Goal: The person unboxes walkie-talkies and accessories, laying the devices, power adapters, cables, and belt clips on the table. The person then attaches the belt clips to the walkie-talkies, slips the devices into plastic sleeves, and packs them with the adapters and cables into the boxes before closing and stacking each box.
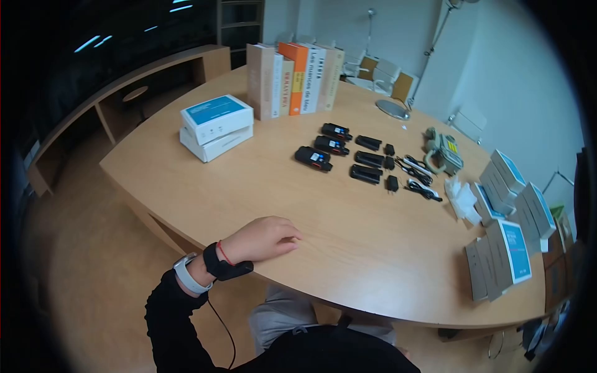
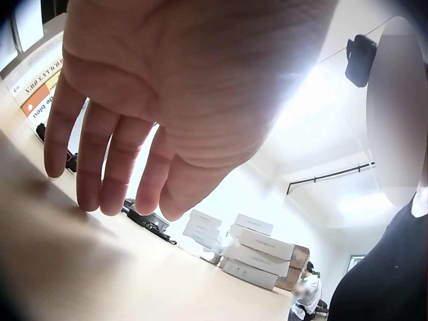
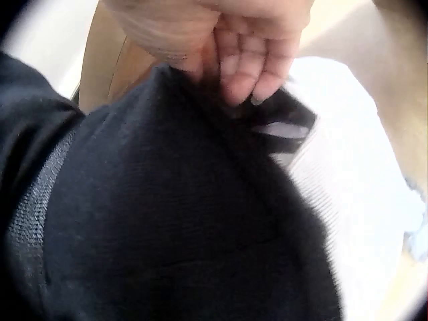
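Note:
My left hand (image 1: pixel 266 239) lies at the near edge of the wooden table (image 1: pixel 298 205), holding nothing. Its fingers hang relaxed and slightly bent in the left wrist view. Low at my waist, my right hand (image 3: pixel 247 43) pinches the hem of a black top (image 3: pixel 167 187) and lifts the cloth into a peak. Light grey trousers (image 3: pixel 354 134) show beside it. Beyond the left hand stand black handheld radios (image 1: pixel 313 158), with black battery-like blocks (image 1: pixel 365 173), small adapters (image 1: pixel 392 183) and coiled cables (image 1: pixel 424 190) laid out in rows to their right.
Two white-and-blue boxes (image 1: pixel 217 121) are stacked at the left, near a row of upright books (image 1: pixel 298 78). More boxes (image 1: pixel 497 255) stand at the right, beside crumpled tissue (image 1: pixel 461 199) and a corded telephone (image 1: pixel 444 152). A round mirror (image 1: pixel 392 110) lies farther back.

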Demonstrator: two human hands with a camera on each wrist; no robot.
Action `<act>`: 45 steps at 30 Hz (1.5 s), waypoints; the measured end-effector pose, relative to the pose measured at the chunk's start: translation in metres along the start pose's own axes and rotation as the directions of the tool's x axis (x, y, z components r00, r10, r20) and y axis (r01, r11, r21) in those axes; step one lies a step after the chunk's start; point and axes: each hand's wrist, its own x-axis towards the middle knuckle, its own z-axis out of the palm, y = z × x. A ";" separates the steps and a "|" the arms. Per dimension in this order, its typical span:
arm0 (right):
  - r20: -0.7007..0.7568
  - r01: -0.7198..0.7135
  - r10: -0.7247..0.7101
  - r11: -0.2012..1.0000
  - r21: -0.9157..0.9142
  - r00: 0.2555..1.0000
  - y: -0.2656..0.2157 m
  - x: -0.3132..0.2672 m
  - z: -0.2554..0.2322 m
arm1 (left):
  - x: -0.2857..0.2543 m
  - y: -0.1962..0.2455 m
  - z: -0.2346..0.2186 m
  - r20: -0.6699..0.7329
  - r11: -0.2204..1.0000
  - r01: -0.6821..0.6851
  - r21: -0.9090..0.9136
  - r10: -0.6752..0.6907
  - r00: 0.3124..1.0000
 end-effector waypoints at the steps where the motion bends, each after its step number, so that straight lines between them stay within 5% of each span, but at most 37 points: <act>1: 0.009 0.015 -0.015 1.000 -0.011 1.000 -0.001 0.007 -0.005 | -0.001 -0.002 0.000 0.006 1.000 0.000 0.007 0.000 1.000; 45: 0.127 0.168 -0.155 0.980 -0.105 0.980 -0.014 0.030 -0.023 | -0.004 -0.012 0.006 0.009 0.997 -0.031 -0.075 0.032 0.999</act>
